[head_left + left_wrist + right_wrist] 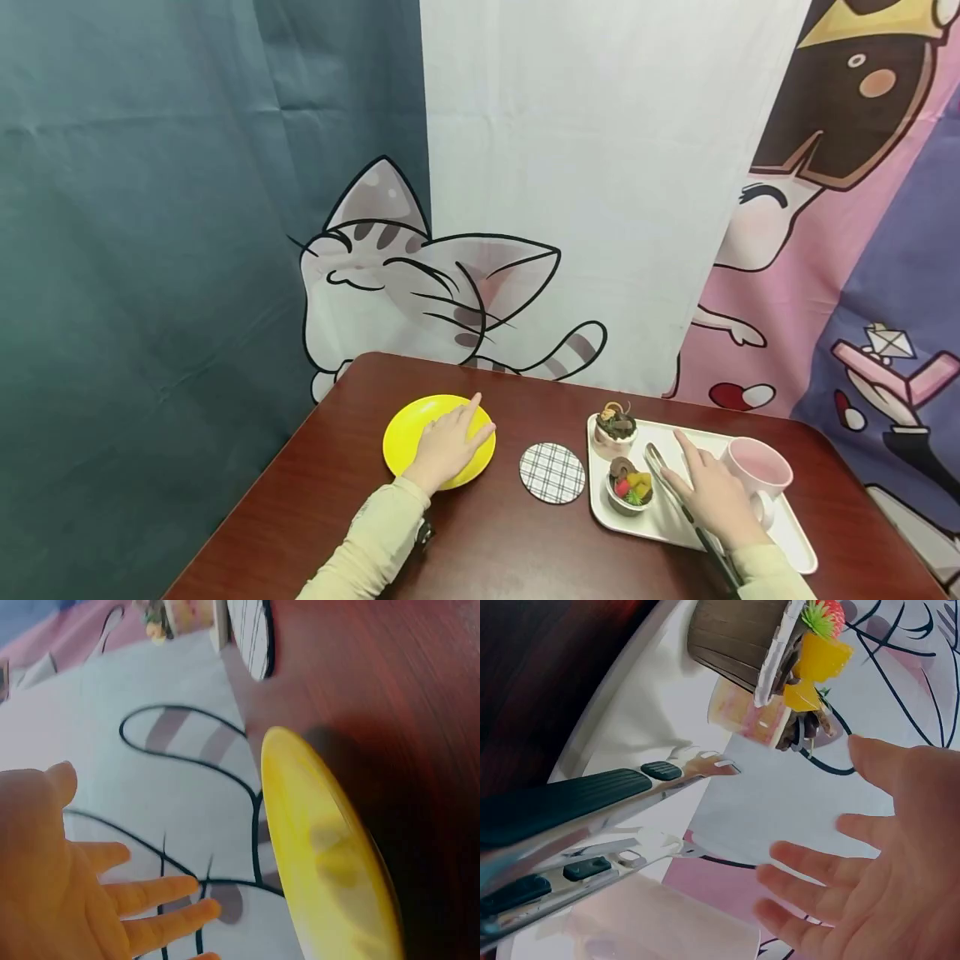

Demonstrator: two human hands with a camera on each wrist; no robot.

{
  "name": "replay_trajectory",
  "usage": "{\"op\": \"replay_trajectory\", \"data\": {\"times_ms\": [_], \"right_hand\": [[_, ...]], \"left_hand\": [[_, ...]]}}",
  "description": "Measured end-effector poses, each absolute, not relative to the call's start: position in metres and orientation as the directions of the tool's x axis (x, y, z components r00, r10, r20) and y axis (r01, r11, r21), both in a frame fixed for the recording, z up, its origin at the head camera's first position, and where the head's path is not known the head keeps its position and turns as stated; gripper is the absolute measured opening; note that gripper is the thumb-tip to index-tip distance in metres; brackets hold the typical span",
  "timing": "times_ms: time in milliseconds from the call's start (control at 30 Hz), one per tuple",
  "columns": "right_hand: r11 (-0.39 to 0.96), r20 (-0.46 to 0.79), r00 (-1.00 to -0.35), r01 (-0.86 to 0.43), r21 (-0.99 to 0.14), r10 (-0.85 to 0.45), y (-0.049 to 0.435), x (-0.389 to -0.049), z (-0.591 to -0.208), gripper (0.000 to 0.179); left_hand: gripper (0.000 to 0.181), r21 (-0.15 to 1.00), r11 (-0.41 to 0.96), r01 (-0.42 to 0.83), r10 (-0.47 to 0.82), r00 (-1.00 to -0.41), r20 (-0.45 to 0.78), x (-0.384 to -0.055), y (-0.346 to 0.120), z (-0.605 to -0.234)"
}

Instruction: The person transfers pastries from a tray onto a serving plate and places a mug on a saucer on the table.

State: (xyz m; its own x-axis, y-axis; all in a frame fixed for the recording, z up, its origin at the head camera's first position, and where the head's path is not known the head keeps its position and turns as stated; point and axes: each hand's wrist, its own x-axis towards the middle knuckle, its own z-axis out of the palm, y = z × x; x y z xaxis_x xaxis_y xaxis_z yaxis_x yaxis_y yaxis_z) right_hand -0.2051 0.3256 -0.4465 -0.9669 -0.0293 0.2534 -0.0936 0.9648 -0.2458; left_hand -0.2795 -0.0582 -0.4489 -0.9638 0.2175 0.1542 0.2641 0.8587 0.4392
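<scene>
My left hand hovers above a yellow plate, fingers spread and holding nothing; the left wrist view shows a gap between palm and plate. Over a white tray at the right, my right hand has its fingers extended, with nothing in it. Below that hand lie metal tongs with dark grips. Two dessert cups stand at the tray's left: a pale one with dark topping and a brown one topped with fruit. A pink mug sits at the right, its handle toward the hand.
Between plate and tray lies a round checked coaster on the dark red-brown table. Cartoon-printed curtains hang right behind the table's far edge.
</scene>
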Motion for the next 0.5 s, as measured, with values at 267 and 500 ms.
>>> {"op": "replay_trajectory", "data": {"times_ms": [267, 500], "right_hand": [[0.953, 0.249, -0.968, -0.107, -0.285, -0.034, 0.334, -0.199, -0.448, 0.043], [0.954, 0.245, -0.966, -0.147, -0.262, -0.082, 0.341, -0.187, -0.465, 0.029]], "left_hand": [[0.061, 0.488, 0.864, 0.124, 0.065, -0.988, 0.138, -0.285, -0.090, -0.454], [0.060, 0.532, 0.846, 0.037, -0.031, -0.993, 0.118, -0.276, -0.129, -0.474]]}}
